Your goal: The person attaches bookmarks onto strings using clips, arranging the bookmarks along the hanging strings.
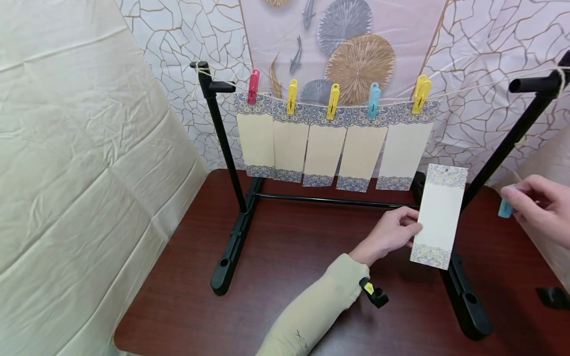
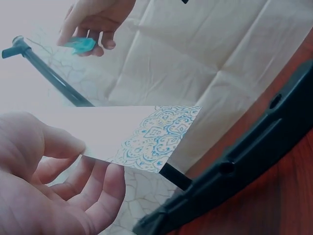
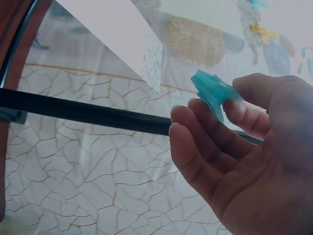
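My left hand (image 1: 394,230) pinches the left edge of a white paper card (image 1: 438,215) with blue lace-like bands at its top and bottom. The card hangs upright in front of the rack's right leg, a small hole near its upper edge. Off to the right, my right hand (image 1: 545,207) pinches a light-blue clothespin (image 1: 505,207) between thumb and fingers, apart from the card. In the right wrist view the clothespin (image 3: 212,90) points toward the card (image 3: 117,34). The left wrist view shows the thumb on the near face of the card (image 2: 151,134), fingers behind.
A black rack (image 1: 224,143) stands on the dark red table (image 1: 311,237). Along its string (image 1: 481,86) hang several similar cards (image 1: 325,153) on red, yellow and blue clothespins (image 1: 333,101). Pale cloth (image 1: 89,173) drapes the left side; a patterned backdrop (image 1: 187,34) stands behind.
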Available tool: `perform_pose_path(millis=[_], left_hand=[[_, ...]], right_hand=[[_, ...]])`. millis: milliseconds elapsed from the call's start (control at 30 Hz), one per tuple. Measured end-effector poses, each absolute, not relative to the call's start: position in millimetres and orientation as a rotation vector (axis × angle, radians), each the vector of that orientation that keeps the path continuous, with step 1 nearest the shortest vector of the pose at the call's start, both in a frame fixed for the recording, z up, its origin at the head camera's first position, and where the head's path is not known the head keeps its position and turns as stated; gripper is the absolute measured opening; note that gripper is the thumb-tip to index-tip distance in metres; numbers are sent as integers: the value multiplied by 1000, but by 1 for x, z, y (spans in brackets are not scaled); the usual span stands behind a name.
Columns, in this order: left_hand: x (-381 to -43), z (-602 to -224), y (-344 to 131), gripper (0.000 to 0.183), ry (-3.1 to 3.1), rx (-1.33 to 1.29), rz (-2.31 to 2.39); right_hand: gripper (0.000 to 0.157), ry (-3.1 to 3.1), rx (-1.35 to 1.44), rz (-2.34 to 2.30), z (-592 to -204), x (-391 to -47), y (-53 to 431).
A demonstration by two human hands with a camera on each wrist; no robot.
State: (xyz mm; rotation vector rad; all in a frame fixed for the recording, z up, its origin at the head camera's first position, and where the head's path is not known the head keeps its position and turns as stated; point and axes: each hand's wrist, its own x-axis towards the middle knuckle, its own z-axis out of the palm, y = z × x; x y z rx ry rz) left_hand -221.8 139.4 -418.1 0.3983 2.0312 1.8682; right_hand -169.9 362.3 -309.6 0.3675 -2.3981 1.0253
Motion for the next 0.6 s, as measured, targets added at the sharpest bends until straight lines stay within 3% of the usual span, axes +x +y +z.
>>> perform_pose_path(millis=[100,600], left_hand=[[-221,-412,139,17,2057,417,1865],[-224,-384,133,17,2113,517,1842]], right_hand=[[36,-2351,393,1076,-304,-172,359],[41,-2200,418,1176,-274,-177,340]])
